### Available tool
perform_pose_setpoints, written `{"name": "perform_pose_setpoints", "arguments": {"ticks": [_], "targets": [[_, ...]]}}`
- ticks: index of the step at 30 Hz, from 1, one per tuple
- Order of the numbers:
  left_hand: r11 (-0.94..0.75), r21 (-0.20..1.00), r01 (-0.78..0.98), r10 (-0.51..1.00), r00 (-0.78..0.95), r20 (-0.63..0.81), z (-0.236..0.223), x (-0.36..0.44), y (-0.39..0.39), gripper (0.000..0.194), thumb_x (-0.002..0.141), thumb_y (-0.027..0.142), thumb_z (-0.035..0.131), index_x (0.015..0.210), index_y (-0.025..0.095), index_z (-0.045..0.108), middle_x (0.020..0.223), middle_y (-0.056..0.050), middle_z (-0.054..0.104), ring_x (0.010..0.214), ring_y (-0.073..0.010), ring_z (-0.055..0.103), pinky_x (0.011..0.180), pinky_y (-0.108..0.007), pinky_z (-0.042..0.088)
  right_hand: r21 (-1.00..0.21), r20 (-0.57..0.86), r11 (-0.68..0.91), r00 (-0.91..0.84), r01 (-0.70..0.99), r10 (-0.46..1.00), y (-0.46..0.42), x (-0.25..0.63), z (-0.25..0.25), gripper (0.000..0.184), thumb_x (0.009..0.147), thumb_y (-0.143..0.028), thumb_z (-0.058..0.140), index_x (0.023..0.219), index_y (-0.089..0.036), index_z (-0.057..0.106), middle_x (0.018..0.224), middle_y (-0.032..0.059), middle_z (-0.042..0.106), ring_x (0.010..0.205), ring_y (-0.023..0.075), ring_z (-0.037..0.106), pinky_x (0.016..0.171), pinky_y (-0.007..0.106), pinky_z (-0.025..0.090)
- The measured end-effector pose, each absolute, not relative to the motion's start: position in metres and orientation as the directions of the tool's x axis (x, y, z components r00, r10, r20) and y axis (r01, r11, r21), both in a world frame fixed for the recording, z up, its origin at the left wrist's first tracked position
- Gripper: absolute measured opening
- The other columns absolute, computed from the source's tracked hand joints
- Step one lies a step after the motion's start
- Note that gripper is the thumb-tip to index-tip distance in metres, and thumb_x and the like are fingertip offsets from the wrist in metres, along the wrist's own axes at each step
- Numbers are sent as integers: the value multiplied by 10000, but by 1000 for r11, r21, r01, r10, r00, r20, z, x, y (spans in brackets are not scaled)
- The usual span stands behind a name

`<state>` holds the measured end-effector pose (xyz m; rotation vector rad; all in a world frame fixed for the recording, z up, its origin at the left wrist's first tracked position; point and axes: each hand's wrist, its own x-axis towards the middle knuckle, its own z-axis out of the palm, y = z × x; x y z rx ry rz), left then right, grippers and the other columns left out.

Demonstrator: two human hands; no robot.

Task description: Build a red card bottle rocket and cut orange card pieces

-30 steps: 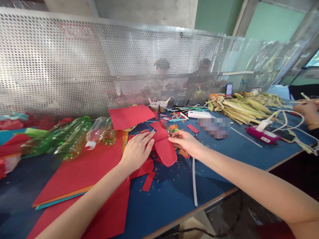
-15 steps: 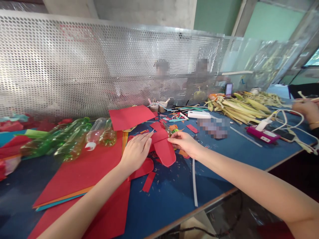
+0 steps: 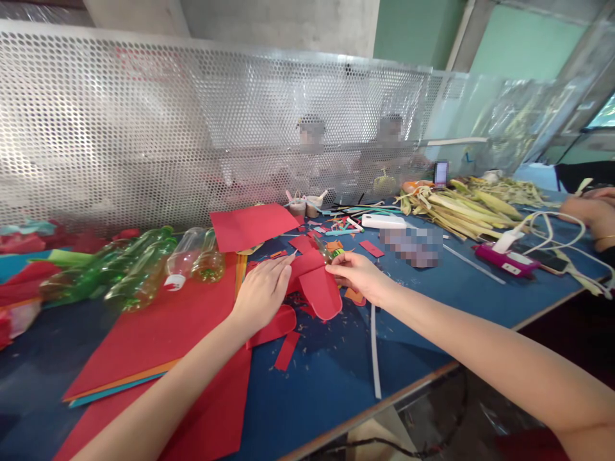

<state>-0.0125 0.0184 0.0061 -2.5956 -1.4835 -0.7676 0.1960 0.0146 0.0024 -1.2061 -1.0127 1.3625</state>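
Note:
My left hand (image 3: pixel 262 289) lies with its fingers stretched out, palm down, at the left end of a red sheet strip (image 3: pixel 307 262). My right hand (image 3: pixel 358 276) pinches the strip's right end between thumb and fingers. Under the strip, a red round-ended cutout (image 3: pixel 321 294) points toward me. Another red round-ended piece (image 3: pixel 276 325) lies below my left hand, beside a small red rectangle (image 3: pixel 287 351). Scissors seem to lie just behind my right fingertips, mostly hidden. Whether the sheet is felt or foam, I cannot tell.
Large red sheets (image 3: pixel 158 333) lie at left, with green plastic bottles (image 3: pixel 144 275) behind. A white strip (image 3: pixel 375 352) and coloured scraps (image 3: pixel 336 224) are around. Corn husks (image 3: pixel 446 208), a purple power strip (image 3: pixel 507 259) and another person's hand (image 3: pixel 590 214) are at right. A perforated metal screen (image 3: pixel 144 141) stands behind.
The red round-ended cutout and the strip's right end have shifted slightly right with my right hand. My left hand stays almost still. The other person's hand at right has moved slightly.

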Motion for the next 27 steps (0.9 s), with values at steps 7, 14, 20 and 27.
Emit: {"name": "perform_pose_setpoints", "arguments": {"ticks": [7,14,20,27], "targets": [[-527,189,829,802,411,434,7,-11,18,479,958,320,219,1257,152,554,1271,-76,629,1195,-209,551,1041,-401,397,-980,-141,-139,7,-140,990,16,194,3,233,675,-103,730,626,-181,516,587,-52,593,576,88,597,631,232,532],[-512,164,843,809,409,422,7,-9,18,450,947,317,282,1256,148,561,1289,-78,615,1202,-233,543,1045,-410,390,-983,-131,-129,14,-128,991,17,193,2,235,672,-119,726,606,-185,511,577,-53,578,589,92,596,632,231,533],[-498,165,851,819,398,413,8,-8,18,432,943,319,306,1247,164,570,1281,-72,623,1194,-235,552,1039,-410,397,-987,-127,-123,29,-107,992,17,192,3,251,662,-119,739,602,-184,504,599,-42,594,600,101,599,645,250,533],[-488,175,855,814,374,445,9,-5,17,426,916,373,379,1211,163,603,1245,-83,646,1158,-267,579,1002,-434,435,-991,-107,-102,50,-92,993,17,190,3,242,668,-99,710,596,-187,496,592,-49,579,593,98,588,615,231,519]]}}
